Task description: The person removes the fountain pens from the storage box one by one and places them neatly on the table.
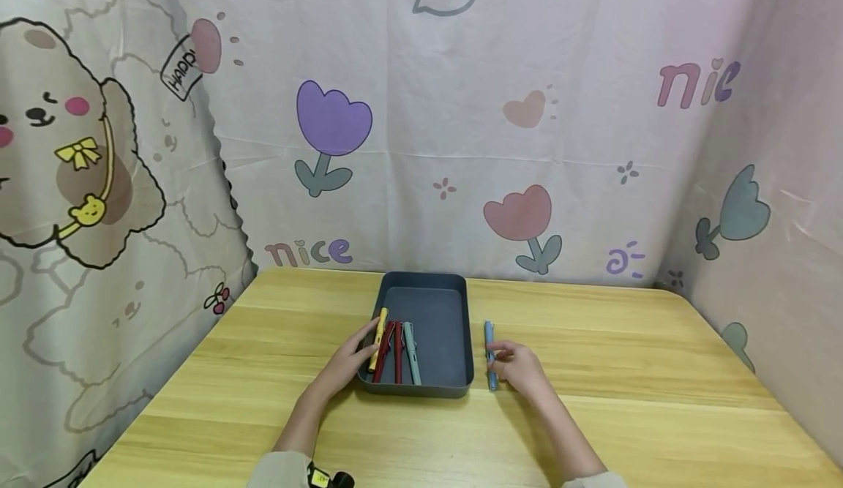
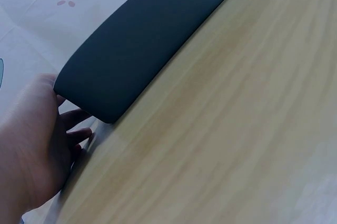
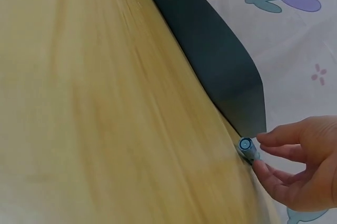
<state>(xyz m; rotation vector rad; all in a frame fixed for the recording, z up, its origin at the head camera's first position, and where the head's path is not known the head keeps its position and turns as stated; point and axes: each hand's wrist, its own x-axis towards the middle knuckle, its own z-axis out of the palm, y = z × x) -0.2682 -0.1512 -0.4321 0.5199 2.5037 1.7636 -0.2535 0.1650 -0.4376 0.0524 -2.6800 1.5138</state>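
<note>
4 pens (image 1: 398, 356) in tray (image 1: 440, 327); blue pen (image 1: 489, 333) just beside it on tabletop (image 1: 658, 371). Right hand (image 1: 522, 368) parted around blue pen; left hand (image 1: 347, 365) at tray rim, grip unclear. A loose pinch could let blue pen roll. Cloth (image 1: 421, 107) reads "nice" 2 times; pen markings illegible.

A hand can drop from above into the right half of the tray (image 1: 443, 334), whose raised walls block a low sideways path. Pens (image 1: 398, 353) and the left hand (image 1: 345, 362) crowd its left side; the blue pen (image 1: 489, 338) and right hand (image 1: 522, 368) obstruct the table just right.
</note>
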